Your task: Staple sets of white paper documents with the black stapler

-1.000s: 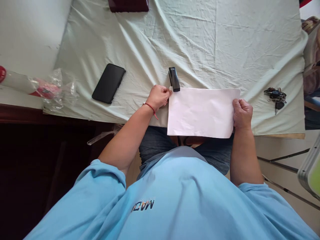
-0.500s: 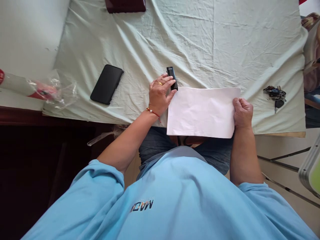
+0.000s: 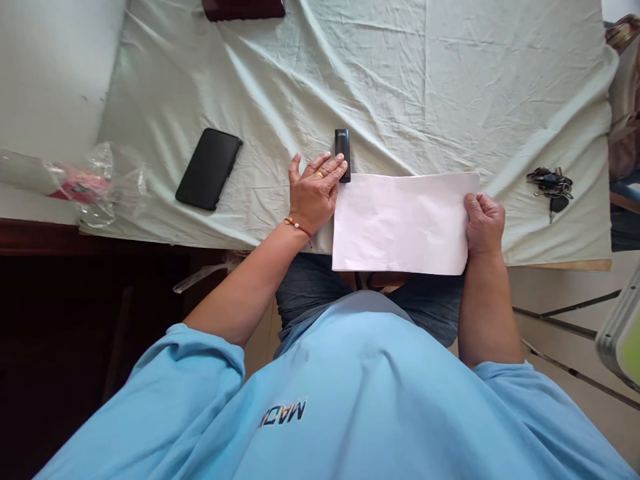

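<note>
A black stapler (image 3: 343, 141) stands at the upper left corner of a few white paper sheets (image 3: 400, 223). My left hand (image 3: 315, 190) lies palm down beside it, fingers stretched out and the little finger spread away. Its fingertips rest on the near part of the stapler, and the thumb is tucked close to the paper's left edge. At the opposite side, my right hand (image 3: 485, 220) pinches the right edge of the sheets between thumb and curled fingers. The sheets' near edge hangs over the table edge above my lap.
A black phone (image 3: 209, 169) lies to the left on the pale green cloth (image 3: 390, 80). Keys (image 3: 551, 187) are at the right. Clear plastic wrapping (image 3: 103, 187) sits at the left edge, and a dark red box (image 3: 244, 8) at the far side.
My left hand has shifted slightly left and its fingers have spread, with the thumb drawn in from the paper's corner. The stapler has turned a little straighter. My right hand keeps its hold.
</note>
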Demonstrator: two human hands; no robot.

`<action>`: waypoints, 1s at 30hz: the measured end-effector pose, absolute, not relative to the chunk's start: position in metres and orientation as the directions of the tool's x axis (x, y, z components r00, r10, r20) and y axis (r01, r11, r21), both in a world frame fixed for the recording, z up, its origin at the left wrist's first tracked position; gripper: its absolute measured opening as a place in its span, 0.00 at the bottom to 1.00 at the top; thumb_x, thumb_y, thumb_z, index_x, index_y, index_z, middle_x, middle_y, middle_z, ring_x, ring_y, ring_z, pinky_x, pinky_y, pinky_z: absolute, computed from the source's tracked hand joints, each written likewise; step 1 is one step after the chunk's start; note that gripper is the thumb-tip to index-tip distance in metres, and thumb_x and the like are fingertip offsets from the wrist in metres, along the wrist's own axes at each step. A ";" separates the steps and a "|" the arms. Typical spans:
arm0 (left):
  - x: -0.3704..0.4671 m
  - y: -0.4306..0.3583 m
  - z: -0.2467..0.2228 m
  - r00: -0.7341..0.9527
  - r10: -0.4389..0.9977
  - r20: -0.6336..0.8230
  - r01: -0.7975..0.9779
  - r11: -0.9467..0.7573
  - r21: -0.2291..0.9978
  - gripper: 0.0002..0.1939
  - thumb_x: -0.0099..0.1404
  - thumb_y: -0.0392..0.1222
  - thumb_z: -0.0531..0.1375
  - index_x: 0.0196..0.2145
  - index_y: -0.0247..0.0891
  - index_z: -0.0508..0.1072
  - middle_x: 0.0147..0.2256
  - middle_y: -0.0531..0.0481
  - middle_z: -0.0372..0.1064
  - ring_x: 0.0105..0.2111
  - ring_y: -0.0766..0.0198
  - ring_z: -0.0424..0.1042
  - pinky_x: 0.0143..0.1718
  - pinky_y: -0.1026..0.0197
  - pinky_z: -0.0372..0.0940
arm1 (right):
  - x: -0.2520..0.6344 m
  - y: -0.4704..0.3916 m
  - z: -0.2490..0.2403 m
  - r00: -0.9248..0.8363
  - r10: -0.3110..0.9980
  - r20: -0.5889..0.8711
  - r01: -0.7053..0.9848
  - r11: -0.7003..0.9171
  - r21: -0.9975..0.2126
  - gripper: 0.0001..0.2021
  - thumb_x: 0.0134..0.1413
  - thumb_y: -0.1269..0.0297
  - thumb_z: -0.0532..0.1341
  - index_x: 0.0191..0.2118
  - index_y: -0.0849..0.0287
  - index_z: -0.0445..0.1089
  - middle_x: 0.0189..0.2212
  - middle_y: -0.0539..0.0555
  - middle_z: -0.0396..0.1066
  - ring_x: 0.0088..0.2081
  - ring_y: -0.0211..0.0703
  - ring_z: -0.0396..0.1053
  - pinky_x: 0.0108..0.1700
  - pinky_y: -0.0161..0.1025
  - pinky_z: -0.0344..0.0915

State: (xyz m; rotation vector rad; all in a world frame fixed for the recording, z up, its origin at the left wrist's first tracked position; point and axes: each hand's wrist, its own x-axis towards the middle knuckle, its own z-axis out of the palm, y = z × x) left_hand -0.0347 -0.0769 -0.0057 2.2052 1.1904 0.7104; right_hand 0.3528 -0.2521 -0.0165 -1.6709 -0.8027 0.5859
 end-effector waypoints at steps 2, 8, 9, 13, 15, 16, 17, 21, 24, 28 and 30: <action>-0.034 -0.079 -0.005 0.480 0.857 0.189 0.597 -0.477 0.645 0.25 0.88 0.59 0.58 0.73 0.54 0.82 0.78 0.55 0.81 0.86 0.45 0.66 0.95 0.22 0.27 | 0.350 -0.251 -0.011 0.651 0.759 0.021 0.198 -0.144 -0.970 0.32 0.53 0.24 0.81 0.28 0.44 0.71 0.25 0.49 0.60 0.32 0.46 0.58 0.34 0.47 0.62; -0.044 -0.072 -0.005 0.544 0.823 0.163 0.600 -0.517 0.610 0.31 0.83 0.43 0.61 0.79 0.56 0.79 0.84 0.49 0.73 0.87 0.42 0.67 0.94 0.21 0.38 | 0.339 -0.254 0.007 0.617 0.782 -0.085 0.099 -0.184 -0.978 0.30 0.43 0.30 0.86 0.35 0.51 0.83 0.31 0.52 0.77 0.34 0.43 0.64 0.37 0.46 0.65; -0.047 -0.071 -0.008 0.549 0.818 0.169 0.582 -0.520 0.626 0.32 0.84 0.46 0.62 0.81 0.55 0.77 0.85 0.47 0.71 0.88 0.41 0.66 0.94 0.23 0.41 | 0.337 -0.257 0.009 0.611 0.785 -0.097 0.090 -0.190 -0.978 0.30 0.42 0.31 0.86 0.36 0.52 0.85 0.32 0.52 0.79 0.34 0.44 0.66 0.38 0.46 0.66; -0.063 -0.081 -0.023 0.496 0.832 0.250 0.499 -0.509 0.702 0.44 0.83 0.69 0.66 0.86 0.48 0.70 0.87 0.36 0.65 0.89 0.40 0.63 0.92 0.38 0.55 | 0.328 -0.277 0.021 0.611 0.786 -0.097 0.100 -0.197 -0.975 0.29 0.44 0.32 0.86 0.40 0.51 0.87 0.33 0.52 0.81 0.35 0.45 0.70 0.40 0.46 0.72; -0.072 -0.096 -0.025 0.389 0.880 0.272 0.481 -0.446 0.755 0.52 0.81 0.80 0.63 0.85 0.44 0.68 0.85 0.30 0.68 0.85 0.38 0.70 0.84 0.41 0.69 | 0.323 -0.289 0.028 0.630 0.771 -0.096 0.097 -0.201 -0.975 0.29 0.46 0.32 0.85 0.41 0.50 0.87 0.32 0.52 0.80 0.37 0.49 0.74 0.42 0.48 0.76; -0.076 -0.105 -0.024 0.331 0.906 0.262 0.467 -0.399 0.789 0.55 0.78 0.85 0.63 0.84 0.42 0.69 0.82 0.27 0.70 0.80 0.38 0.76 0.76 0.44 0.77 | 0.320 -0.294 0.032 0.641 0.762 -0.095 0.090 -0.198 -0.976 0.28 0.47 0.32 0.85 0.41 0.50 0.87 0.32 0.52 0.81 0.38 0.50 0.75 0.44 0.49 0.78; -0.080 -0.115 -0.020 0.283 0.929 0.239 0.445 -0.348 0.825 0.58 0.75 0.88 0.63 0.82 0.40 0.70 0.79 0.25 0.73 0.73 0.40 0.81 0.67 0.48 0.81 | 0.318 -0.298 0.035 0.650 0.754 -0.096 0.079 -0.193 -0.978 0.28 0.46 0.32 0.85 0.40 0.50 0.87 0.32 0.52 0.81 0.38 0.51 0.77 0.45 0.50 0.79; -0.088 -0.150 0.007 0.287 0.958 -0.003 0.302 -0.088 0.949 0.58 0.66 0.91 0.69 0.72 0.39 0.79 0.64 0.31 0.85 0.51 0.54 0.86 0.48 0.58 0.81 | 0.311 -0.297 0.043 0.666 0.741 -0.085 0.032 -0.142 -0.989 0.29 0.45 0.31 0.86 0.39 0.50 0.86 0.33 0.54 0.83 0.42 0.55 0.81 0.49 0.52 0.83; -0.089 -0.163 0.024 0.396 0.904 -0.160 0.222 0.075 0.972 0.45 0.62 0.84 0.77 0.55 0.39 0.86 0.45 0.42 0.87 0.42 0.57 0.83 0.44 0.58 0.78 | 0.309 -0.280 0.040 0.677 0.735 -0.035 0.033 -0.077 -0.996 0.29 0.47 0.32 0.87 0.41 0.51 0.87 0.37 0.55 0.85 0.44 0.53 0.82 0.52 0.51 0.84; -0.089 -0.155 0.020 0.260 0.957 -0.131 0.189 0.083 0.979 0.29 0.60 0.68 0.81 0.35 0.40 0.81 0.32 0.51 0.79 0.32 0.64 0.72 0.37 0.60 0.70 | 0.312 -0.251 0.021 0.636 0.770 0.055 0.074 0.010 -0.997 0.29 0.51 0.31 0.85 0.41 0.51 0.85 0.41 0.54 0.87 0.44 0.49 0.81 0.52 0.49 0.83; -0.089 -0.144 0.011 0.163 0.982 -0.094 0.213 0.058 0.975 0.26 0.58 0.65 0.79 0.32 0.41 0.79 0.29 0.52 0.78 0.30 0.65 0.69 0.34 0.61 0.66 | 0.314 -0.243 0.006 0.592 0.802 0.074 0.097 0.020 -0.995 0.28 0.53 0.29 0.84 0.41 0.49 0.85 0.36 0.50 0.84 0.38 0.46 0.77 0.45 0.47 0.82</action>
